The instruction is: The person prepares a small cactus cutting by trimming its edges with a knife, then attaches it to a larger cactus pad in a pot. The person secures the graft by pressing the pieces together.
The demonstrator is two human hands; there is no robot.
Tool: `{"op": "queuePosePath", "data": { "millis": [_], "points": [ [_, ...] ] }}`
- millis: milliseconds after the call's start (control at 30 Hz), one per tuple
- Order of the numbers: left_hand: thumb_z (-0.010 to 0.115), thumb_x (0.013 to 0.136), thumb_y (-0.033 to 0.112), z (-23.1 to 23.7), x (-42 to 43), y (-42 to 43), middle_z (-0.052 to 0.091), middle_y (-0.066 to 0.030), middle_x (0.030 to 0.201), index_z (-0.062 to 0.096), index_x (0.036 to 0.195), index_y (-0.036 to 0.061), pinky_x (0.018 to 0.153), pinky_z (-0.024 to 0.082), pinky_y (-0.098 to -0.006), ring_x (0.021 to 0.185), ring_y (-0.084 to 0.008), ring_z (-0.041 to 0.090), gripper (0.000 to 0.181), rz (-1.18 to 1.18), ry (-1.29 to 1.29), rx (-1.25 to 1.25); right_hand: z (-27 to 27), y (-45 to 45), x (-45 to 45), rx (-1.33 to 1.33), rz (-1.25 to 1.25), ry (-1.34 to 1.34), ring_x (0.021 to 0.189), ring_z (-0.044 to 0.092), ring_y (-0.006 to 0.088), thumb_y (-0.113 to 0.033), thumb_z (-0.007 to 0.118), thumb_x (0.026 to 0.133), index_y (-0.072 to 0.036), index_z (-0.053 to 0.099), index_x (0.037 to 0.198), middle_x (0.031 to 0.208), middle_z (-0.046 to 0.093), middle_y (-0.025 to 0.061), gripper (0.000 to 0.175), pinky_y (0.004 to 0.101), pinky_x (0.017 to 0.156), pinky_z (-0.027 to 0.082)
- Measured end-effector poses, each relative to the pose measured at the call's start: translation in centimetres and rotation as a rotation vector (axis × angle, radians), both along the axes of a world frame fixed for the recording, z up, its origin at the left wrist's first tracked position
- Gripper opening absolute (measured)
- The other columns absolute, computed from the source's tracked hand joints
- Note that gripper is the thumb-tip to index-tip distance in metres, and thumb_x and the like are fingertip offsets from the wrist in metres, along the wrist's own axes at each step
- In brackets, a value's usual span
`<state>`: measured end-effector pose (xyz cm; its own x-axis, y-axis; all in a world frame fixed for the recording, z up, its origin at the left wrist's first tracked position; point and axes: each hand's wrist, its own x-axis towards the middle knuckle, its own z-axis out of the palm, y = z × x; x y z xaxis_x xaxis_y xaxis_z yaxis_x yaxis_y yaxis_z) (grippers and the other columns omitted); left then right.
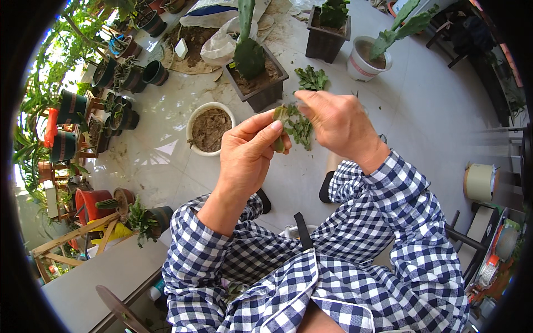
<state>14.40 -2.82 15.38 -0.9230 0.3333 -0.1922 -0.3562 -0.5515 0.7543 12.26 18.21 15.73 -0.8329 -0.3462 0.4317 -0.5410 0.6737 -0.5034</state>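
Note:
A flat green leaf-like stem piece [280, 114] is pinched between the thumb and fingers of my left hand [250, 145]. Just to its right, my right hand [339, 120] is raised with its fingers curled together; whether something small is between them is hidden. Below the hands, several green cuttings [302, 131] lie on the tiled floor, with another bunch of cuttings [312, 78] farther out. A round white pot [210, 106] filled with brown soil stands to the left of my left hand.
A dark square pot [266, 89] with a tall cactus stands ahead. Beyond are another square pot [328, 41] and a white pot [362, 73], both planted. A soil heap [193, 41] lies beside a plastic bag [222, 43]. Potted plants [68, 108] crowd the left side.

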Motion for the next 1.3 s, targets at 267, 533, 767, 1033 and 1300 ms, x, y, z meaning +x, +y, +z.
{"op": "queuePosePath", "data": {
  "millis": [267,533,767,1033,1300],
  "points": [
    [0.065,0.1,0.004,-0.4,-0.1,0.2,0.072,-0.0113,0.105,0.066,0.127,-0.0052,0.071,0.055,-0.0316,0.081,-0.018,0.068,0.029,-0.026,0.022,0.047,1.4,1.2,1.1,-0.33,-0.049,-0.346,0.059,0.052,0.0087,-0.012,0.069,0.097,0.002,0.071,0.112,0.066,0.058,0.0054,0.02,0.0277,0.052,0.04],
    [0.067,0.098,0.004,-0.3,0.4,1.0,0.071,-0.0097,0.099,0.069,0.118,-0.0045,0.069,0.054,-0.0307,0.08,-0.0179,0.068,0.021,-0.084,0.015,-0.035,2.2,1.2,1.1,-0.573,0.06,-0.636,0.059,0.038,0.0025,-0.016,0.071,0.097,0.001,0.071,0.105,0.064,0.047,-0.008,0.018,0.024,0.053,0.028],
    [0.064,0.101,0.006,-0.5,0.3,1.1,0.071,-0.0101,0.094,0.069,0.115,-0.0036,0.068,0.055,-0.0301,0.078,-0.0179,0.068,0.018,-0.131,0.037,-0.095,2.1,1.0,1.1,-0.588,0.065,-0.636,0.057,0.047,0.0032,-0.01,0.068,0.093,0.001,0.068,0.089,0.061,0.055,-0.0034,0.011,0.0246,0.051,0.037],
    [0.063,0.102,0.008,-0.2,0.2,1.1,0.07,-0.0085,0.092,0.068,0.111,-0.0024,0.068,0.056,-0.0297,0.078,-0.0162,0.068,0.015,-0.152,0.042,-0.124,2.7,0.5,1.5,-0.682,0.024,-0.691,0.061,0.051,0.0034,-0.012,0.067,0.092,0.0,0.068,0.087,0.067,0.061,-0.0026,0.014,0.0237,0.053,0.042],
    [0.063,0.102,0.008,-0.2,0.1,1.1,0.069,-0.0086,0.09,0.067,0.111,-0.0023,0.067,0.056,-0.0299,0.077,-0.0162,0.068,0.014,-0.152,0.049,-0.115,2.7,0.5,1.4,-0.663,0.02,-0.698,0.061,0.05,0.0027,-0.013,0.068,0.092,0.0,0.068,0.086,0.067,0.06,-0.004,0.014,0.0236,0.052,0.04]
  ]
}}
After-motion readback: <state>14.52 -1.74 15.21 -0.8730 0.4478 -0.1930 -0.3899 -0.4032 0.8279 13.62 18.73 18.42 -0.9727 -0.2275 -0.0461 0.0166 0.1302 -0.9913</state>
